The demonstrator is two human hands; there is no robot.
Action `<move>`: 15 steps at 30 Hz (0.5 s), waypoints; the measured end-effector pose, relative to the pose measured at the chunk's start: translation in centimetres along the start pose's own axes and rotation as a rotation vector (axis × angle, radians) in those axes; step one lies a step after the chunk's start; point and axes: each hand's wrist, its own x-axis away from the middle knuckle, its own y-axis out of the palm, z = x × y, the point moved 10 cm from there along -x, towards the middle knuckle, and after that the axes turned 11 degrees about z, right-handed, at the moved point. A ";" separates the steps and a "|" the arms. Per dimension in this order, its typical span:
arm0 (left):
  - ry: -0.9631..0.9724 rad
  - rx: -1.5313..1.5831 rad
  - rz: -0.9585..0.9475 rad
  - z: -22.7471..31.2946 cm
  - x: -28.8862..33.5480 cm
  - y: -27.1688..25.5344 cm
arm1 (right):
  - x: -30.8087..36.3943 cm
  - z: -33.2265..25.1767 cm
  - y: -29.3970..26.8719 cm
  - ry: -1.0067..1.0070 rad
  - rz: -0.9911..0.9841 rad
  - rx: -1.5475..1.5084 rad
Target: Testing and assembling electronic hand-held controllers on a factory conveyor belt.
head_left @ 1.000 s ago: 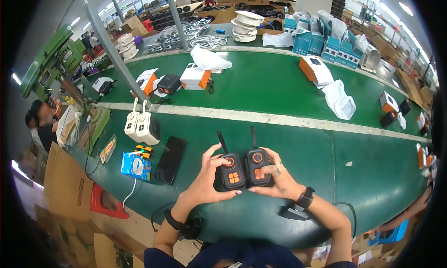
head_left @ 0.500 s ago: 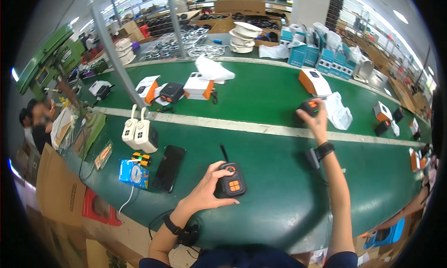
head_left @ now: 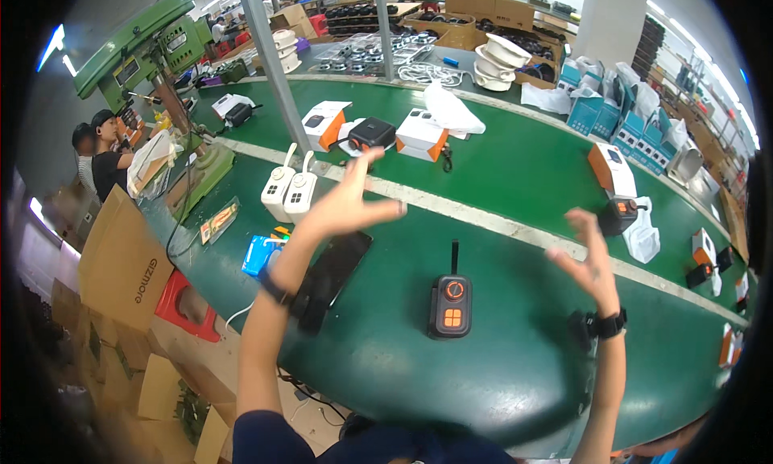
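Note:
A small black device [head_left: 451,306] with an orange ring, orange buttons and a black strap or stub at its top lies on the green table, touched by neither hand. My left hand [head_left: 350,202] is raised with its fingers spread, slightly blurred. Its fingertips overlap the edge of another black device [head_left: 373,131] among the boxes; I cannot tell whether they touch. Open and empty, my right hand [head_left: 594,271] hovers just short of a black device with orange buttons [head_left: 620,215]. That one rests on the green belt beside a white plastic bag [head_left: 642,234].
White and orange boxes [head_left: 420,134] stand along the belt [head_left: 515,170]. Left of the device are a black phone [head_left: 345,263], cream-coloured devices [head_left: 288,194] and a blue packet [head_left: 258,254]. A metal post [head_left: 278,69] and a green drill press [head_left: 145,49] rise at left; people sit beyond.
My left hand has released the device on the table and moved up and forward. The right hand has let go of its device, now on the belt. My view has swung left.

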 end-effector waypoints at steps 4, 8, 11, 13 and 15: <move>0.035 -0.385 0.112 -10.0 -10.3 0.7 | 6.2 -9.2 8.3 -0.382 -0.351 -0.095; -0.141 -0.656 0.088 -14.7 -14.6 1.1 | 9.3 -9.2 10.8 -0.428 -0.302 -0.222; -0.140 -0.639 0.130 -15.9 -15.7 2.0 | 9.6 -8.4 11.6 -0.368 -0.320 -0.285; -0.144 -0.644 0.187 -15.9 -16.4 2.1 | 9.4 -8.1 12.0 -0.351 -0.327 -0.327; -0.150 -0.642 0.234 -16.2 -17.5 1.9 | 9.5 -8.1 12.3 -0.336 -0.332 -0.352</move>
